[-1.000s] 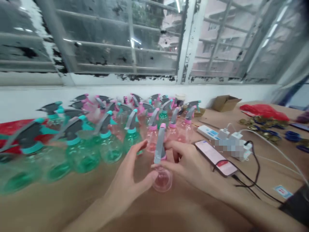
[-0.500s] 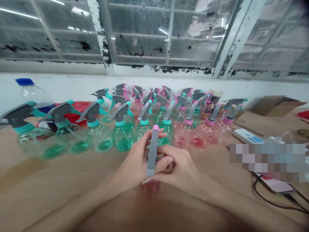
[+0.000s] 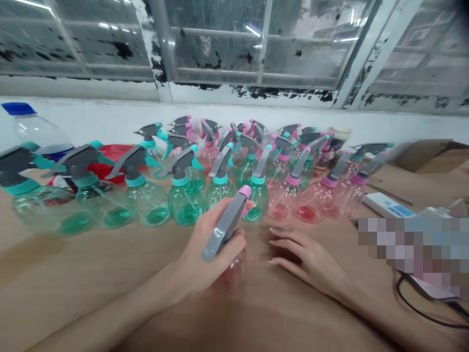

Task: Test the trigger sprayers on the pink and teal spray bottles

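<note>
My left hand is wrapped round the neck of a pink spray bottle with a grey trigger head and pink nozzle. The fingers cover its collar, and much of its body is hidden under the hand. To the right, my right hand is apart from the bottle, fingers spread and slightly bent over the table, holding nothing. Just beyond the hands, a front row of spray bottles stands: green ones with turquoise collars at left and middle, pink ones at right.
More spray bottles stand behind the front row. A clear bottle with a blue cap is at far left, near a red bag. At right are a cardboard box, a white device and a black cable.
My right hand has let go of the pink spray bottle and moved right. In my left hand the bottle's head has turned, its nozzle now pointing further right. The view has shifted slightly.
</note>
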### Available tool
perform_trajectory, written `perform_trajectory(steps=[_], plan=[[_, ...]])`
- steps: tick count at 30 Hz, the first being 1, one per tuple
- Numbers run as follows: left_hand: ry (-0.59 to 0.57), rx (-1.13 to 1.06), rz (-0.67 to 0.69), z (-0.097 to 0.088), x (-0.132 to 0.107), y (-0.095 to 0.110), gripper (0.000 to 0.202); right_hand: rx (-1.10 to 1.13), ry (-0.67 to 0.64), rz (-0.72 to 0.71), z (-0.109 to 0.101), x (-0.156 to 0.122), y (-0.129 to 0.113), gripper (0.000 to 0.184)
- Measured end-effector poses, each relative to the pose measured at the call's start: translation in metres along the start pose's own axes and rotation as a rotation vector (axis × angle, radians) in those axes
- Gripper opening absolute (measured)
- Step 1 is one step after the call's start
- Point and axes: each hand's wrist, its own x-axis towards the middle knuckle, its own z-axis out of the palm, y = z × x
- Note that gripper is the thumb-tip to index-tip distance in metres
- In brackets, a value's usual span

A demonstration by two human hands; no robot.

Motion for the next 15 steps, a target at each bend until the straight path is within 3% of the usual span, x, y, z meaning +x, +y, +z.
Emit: perform_trajectory(steps=[9,15], plan=[[0.007,0.031,-0.006,-0.0022,0.0029,-0.0016,0.019,0.077,-0.041,0.054,0.0078,-0.0019,0.0019,0.04],[-0.002,0.023,0.021,-0.0049,0.0049,0.0013,0.014,0.123,-0.062,0.086,0.006,-0.0038,0.0058,0.04]])
